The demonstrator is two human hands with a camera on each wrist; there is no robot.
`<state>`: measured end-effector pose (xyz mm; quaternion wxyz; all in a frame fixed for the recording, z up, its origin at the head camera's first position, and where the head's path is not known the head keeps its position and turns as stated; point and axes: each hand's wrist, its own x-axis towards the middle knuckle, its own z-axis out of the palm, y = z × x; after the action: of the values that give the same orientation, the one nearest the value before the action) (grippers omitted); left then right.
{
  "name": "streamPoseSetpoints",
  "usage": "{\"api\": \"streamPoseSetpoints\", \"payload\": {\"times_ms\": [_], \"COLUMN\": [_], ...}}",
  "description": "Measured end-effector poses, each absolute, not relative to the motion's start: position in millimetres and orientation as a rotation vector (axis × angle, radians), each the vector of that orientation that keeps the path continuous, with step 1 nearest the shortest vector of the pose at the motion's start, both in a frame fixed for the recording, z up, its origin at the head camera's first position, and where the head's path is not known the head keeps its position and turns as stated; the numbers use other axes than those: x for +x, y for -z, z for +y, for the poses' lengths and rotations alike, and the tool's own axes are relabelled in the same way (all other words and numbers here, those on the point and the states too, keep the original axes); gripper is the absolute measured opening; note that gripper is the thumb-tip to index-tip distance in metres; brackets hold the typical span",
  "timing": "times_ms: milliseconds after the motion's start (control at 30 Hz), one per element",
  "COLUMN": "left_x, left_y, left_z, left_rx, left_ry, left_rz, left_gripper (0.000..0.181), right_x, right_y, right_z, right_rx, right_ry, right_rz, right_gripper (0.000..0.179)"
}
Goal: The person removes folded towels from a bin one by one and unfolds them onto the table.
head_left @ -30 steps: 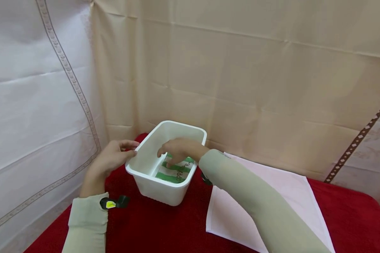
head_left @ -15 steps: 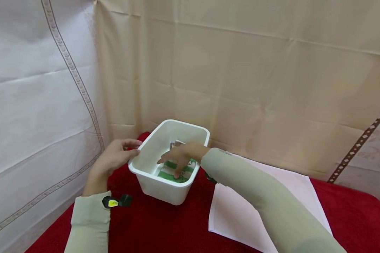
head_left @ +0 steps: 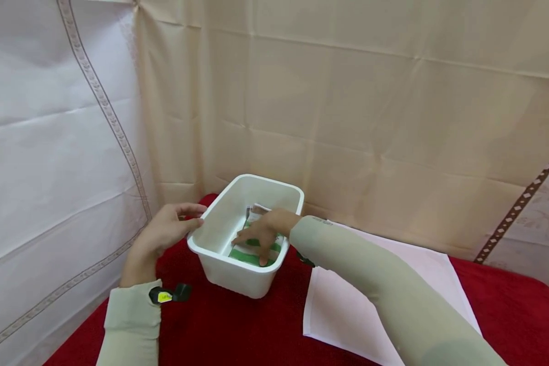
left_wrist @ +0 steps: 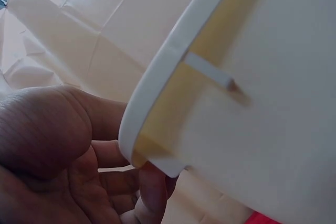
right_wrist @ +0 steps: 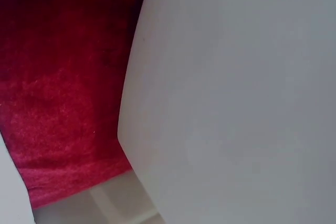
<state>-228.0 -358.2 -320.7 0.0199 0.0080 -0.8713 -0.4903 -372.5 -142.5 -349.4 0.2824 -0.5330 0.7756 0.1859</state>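
Observation:
A white rectangular plastic tub (head_left: 238,279) stands on the red tablecloth. My left hand (head_left: 166,226) grips its left rim; in the left wrist view the fingers curl around the rim's edge (left_wrist: 155,85). Inside the tub, a folded cloth (head_left: 246,256) with green and white stripes and dark lettering lies on the bottom. My right hand (head_left: 262,233) reaches over the right rim, fingers spread and pointing down onto the cloth, covering part of it. The right wrist view shows only the tub's outer wall (right_wrist: 226,103), not the hand.
A pale pink towel (head_left: 334,310) lies flat to the tub's right, partly under my right forearm. The red tablecloth (head_left: 229,330) covers the table. A beige curtain (head_left: 347,127) hangs close behind the tub, with a white curtain (head_left: 50,152) at the left.
My right hand has moved down and slightly toward me inside the tub, over the striped cloth, uncovering the cloth's far end. The left hand stays at the rim.

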Motion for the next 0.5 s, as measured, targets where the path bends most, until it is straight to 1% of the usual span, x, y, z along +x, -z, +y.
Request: {"api": "streamPoseSetpoints", "payload": {"times_ms": [267, 333, 500], "left_x": [-227.3, -228.3, -229.9], "left_y": [321.9, 322.2, 323.3], "left_z": [-357.3, -357.2, -358.8], "left_rx": [0.002, -0.002, 0.012], "left_ry": [1.52, 1.527, 1.542], "left_rz": [-2.694, -2.69, -2.692], "left_gripper": [0.038, 0.038, 0.039], "right_x": [-369.9, -371.1, -373.5], "right_y": [349.6, 349.7, 351.1], "right_z": [-141.0, -141.3, -143.0], "right_rx": [-1.362, -1.381, -1.405], "right_ry": [-0.488, -0.509, -0.518], "right_rz": [2.152, 2.132, 2.121], "right_gripper": [0.098, 0.097, 0.089]}}
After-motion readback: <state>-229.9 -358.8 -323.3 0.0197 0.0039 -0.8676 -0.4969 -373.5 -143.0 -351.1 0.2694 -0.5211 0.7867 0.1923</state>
